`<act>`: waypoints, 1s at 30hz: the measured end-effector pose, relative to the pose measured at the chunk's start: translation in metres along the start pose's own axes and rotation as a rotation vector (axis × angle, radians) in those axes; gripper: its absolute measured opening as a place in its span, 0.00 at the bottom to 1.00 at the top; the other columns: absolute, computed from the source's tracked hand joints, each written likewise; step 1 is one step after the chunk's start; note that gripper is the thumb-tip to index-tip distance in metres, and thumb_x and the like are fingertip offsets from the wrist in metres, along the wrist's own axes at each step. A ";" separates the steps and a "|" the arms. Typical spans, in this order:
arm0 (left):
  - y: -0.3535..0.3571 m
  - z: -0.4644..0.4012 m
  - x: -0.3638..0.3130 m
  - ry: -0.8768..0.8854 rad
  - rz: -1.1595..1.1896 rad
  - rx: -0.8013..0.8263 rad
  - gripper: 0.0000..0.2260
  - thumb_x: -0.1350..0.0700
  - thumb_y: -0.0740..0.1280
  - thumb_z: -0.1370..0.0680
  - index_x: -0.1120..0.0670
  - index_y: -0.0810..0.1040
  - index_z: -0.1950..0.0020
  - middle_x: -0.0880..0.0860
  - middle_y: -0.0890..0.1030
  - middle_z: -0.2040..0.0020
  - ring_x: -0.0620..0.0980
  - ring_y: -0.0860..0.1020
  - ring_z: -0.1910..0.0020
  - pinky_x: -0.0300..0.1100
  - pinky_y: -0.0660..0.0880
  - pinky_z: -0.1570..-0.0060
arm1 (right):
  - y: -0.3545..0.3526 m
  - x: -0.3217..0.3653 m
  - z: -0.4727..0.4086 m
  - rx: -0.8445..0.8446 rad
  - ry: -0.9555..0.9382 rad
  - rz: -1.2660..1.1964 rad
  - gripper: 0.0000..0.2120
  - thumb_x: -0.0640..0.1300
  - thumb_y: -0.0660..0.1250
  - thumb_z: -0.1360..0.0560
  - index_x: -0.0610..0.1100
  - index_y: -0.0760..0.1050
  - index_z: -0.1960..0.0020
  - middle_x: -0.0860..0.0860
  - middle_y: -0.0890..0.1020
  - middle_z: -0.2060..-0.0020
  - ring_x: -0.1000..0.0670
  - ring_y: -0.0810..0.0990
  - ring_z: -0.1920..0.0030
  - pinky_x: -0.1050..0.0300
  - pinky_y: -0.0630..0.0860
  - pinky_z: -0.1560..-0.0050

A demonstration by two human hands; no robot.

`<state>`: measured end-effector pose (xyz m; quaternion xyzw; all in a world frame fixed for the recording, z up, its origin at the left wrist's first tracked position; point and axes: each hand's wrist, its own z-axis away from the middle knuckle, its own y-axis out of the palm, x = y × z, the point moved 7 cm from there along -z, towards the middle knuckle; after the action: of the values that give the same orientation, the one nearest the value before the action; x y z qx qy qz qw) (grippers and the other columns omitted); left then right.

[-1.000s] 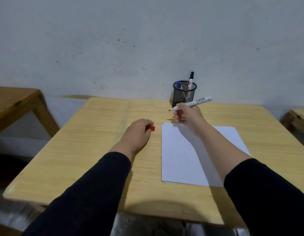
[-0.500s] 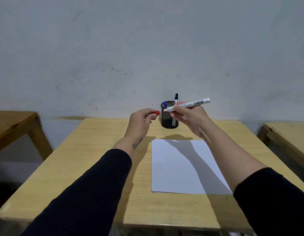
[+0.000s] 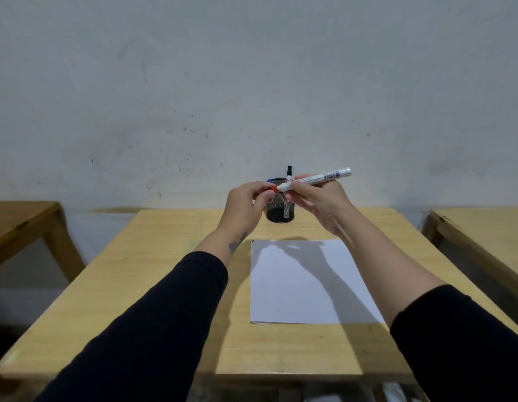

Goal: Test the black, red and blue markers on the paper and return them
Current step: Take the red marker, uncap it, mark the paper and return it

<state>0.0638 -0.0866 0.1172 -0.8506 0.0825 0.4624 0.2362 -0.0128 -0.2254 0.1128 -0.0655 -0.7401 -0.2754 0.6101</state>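
Observation:
My right hand (image 3: 320,206) grips the white barrel of the red marker (image 3: 318,179), held level in the air above the table. My left hand (image 3: 246,207) pinches its red cap (image 3: 273,188), which sits at the marker's tip end. Behind both hands stands a black mesh pen holder (image 3: 279,211) at the table's far edge. The black marker (image 3: 289,173) sticks up out of it and the blue marker (image 3: 271,180) shows at its rim. A white sheet of paper (image 3: 298,288) lies flat on the table below my right forearm, with small marks at its top left corner.
The wooden table (image 3: 165,285) stands against a pale wall. Another wooden table (image 3: 17,224) is at the left and a third one (image 3: 484,230) at the right, each across a gap.
Both hands rose from the table and came together in front of the pen holder. The red cap in my left hand now meets the tip of the marker. The view tilted up.

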 end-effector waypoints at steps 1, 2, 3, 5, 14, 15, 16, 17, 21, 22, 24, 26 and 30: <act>0.000 0.001 -0.002 -0.005 0.002 -0.002 0.08 0.62 0.65 0.22 0.57 0.83 0.48 0.55 0.83 0.56 0.54 0.82 0.53 0.44 0.81 0.52 | 0.000 -0.001 0.001 0.001 0.004 -0.005 0.09 0.31 0.70 0.28 0.34 0.75 0.48 0.35 0.82 0.52 0.46 0.85 0.60 0.54 0.81 0.46; 0.000 0.001 -0.004 -0.006 0.003 -0.005 0.08 0.63 0.66 0.23 0.57 0.83 0.49 0.55 0.83 0.57 0.54 0.82 0.55 0.44 0.81 0.53 | 0.000 -0.001 0.001 0.006 0.010 -0.006 0.11 0.31 0.70 0.28 0.33 0.75 0.47 0.35 0.82 0.51 0.46 0.84 0.59 0.53 0.81 0.45; 0.000 0.002 -0.006 -0.007 -0.001 -0.008 0.07 0.63 0.66 0.23 0.58 0.83 0.49 0.56 0.83 0.58 0.54 0.81 0.56 0.44 0.81 0.54 | 0.001 -0.002 0.002 0.012 0.015 0.000 0.13 0.31 0.70 0.28 0.32 0.75 0.45 0.34 0.82 0.51 0.46 0.84 0.58 0.53 0.81 0.45; 0.001 0.003 -0.008 0.002 -0.030 -0.007 0.07 0.63 0.66 0.24 0.58 0.84 0.51 0.58 0.83 0.59 0.55 0.81 0.58 0.48 0.80 0.52 | 0.002 -0.005 0.003 0.013 0.019 0.013 0.17 0.32 0.70 0.28 0.29 0.74 0.41 0.35 0.82 0.51 0.45 0.83 0.57 0.54 0.81 0.46; 0.013 0.013 0.014 0.025 -0.164 0.002 0.08 0.63 0.66 0.24 0.55 0.84 0.54 0.58 0.83 0.60 0.58 0.79 0.58 0.58 0.78 0.53 | 0.002 -0.032 0.009 -0.042 0.089 0.002 0.13 0.30 0.71 0.30 0.32 0.74 0.46 0.38 0.80 0.56 0.45 0.82 0.58 0.56 0.82 0.49; 0.013 0.013 0.016 0.021 -0.185 0.005 0.07 0.62 0.65 0.24 0.56 0.84 0.53 0.56 0.83 0.60 0.56 0.79 0.58 0.56 0.78 0.52 | 0.003 -0.033 0.010 -0.050 0.098 -0.001 0.10 0.30 0.70 0.29 0.34 0.74 0.50 0.39 0.81 0.58 0.45 0.82 0.59 0.56 0.82 0.50; 0.012 0.011 0.016 0.011 -0.200 0.004 0.07 0.62 0.65 0.23 0.56 0.84 0.52 0.54 0.82 0.60 0.54 0.78 0.58 0.53 0.78 0.51 | 0.001 -0.034 0.009 -0.079 0.097 0.017 0.09 0.31 0.71 0.30 0.36 0.74 0.53 0.41 0.80 0.59 0.45 0.81 0.58 0.55 0.82 0.50; 0.010 0.008 0.016 0.001 -0.217 -0.001 0.07 0.61 0.65 0.23 0.57 0.83 0.51 0.53 0.82 0.59 0.53 0.78 0.58 0.51 0.77 0.51 | -0.002 -0.032 0.007 -0.129 0.084 0.059 0.12 0.33 0.73 0.31 0.38 0.72 0.53 0.43 0.80 0.59 0.45 0.80 0.56 0.55 0.81 0.49; 0.006 -0.007 0.009 0.031 -0.346 0.003 0.08 0.59 0.64 0.21 0.55 0.82 0.48 0.53 0.82 0.55 0.51 0.76 0.56 0.45 0.73 0.54 | -0.021 -0.009 -0.002 -0.444 -0.003 0.647 0.53 0.53 0.81 0.41 0.44 0.53 0.28 0.45 0.68 0.33 0.44 0.67 0.32 0.48 0.69 0.37; 0.006 -0.010 0.008 0.037 -0.367 0.005 0.08 0.59 0.63 0.21 0.56 0.82 0.47 0.53 0.82 0.54 0.50 0.76 0.56 0.43 0.72 0.55 | -0.022 0.000 -0.002 -0.505 -0.035 0.793 0.58 0.56 0.81 0.43 0.47 0.50 0.25 0.47 0.63 0.30 0.44 0.61 0.29 0.45 0.65 0.34; 0.007 -0.015 0.008 0.051 -0.398 0.018 0.08 0.58 0.63 0.21 0.56 0.82 0.47 0.53 0.82 0.53 0.50 0.75 0.56 0.41 0.70 0.56 | -0.016 0.017 -0.005 -0.518 -0.193 1.056 0.52 0.58 0.79 0.41 0.55 0.55 0.25 0.50 0.63 0.30 0.44 0.60 0.29 0.45 0.60 0.32; 0.010 -0.021 0.007 0.058 -0.396 0.039 0.08 0.59 0.63 0.21 0.55 0.82 0.48 0.53 0.82 0.52 0.52 0.77 0.53 0.42 0.70 0.55 | 0.001 0.022 -0.013 -0.335 -0.355 1.285 0.29 0.57 0.74 0.34 0.59 0.72 0.34 0.54 0.72 0.35 0.47 0.65 0.33 0.51 0.58 0.36; 0.013 -0.036 0.001 0.057 -0.301 0.024 0.09 0.58 0.64 0.22 0.53 0.80 0.43 0.52 0.82 0.50 0.51 0.79 0.49 0.45 0.75 0.47 | 0.012 0.014 -0.023 -0.161 -0.419 1.234 0.09 0.50 0.68 0.26 0.55 0.83 0.47 0.54 0.84 0.51 0.50 0.77 0.50 0.53 0.68 0.46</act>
<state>0.0868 -0.1147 0.1287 -0.8633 -0.0336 0.3965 0.3103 0.0091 -0.2296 0.1319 -0.5755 -0.6468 0.0892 0.4923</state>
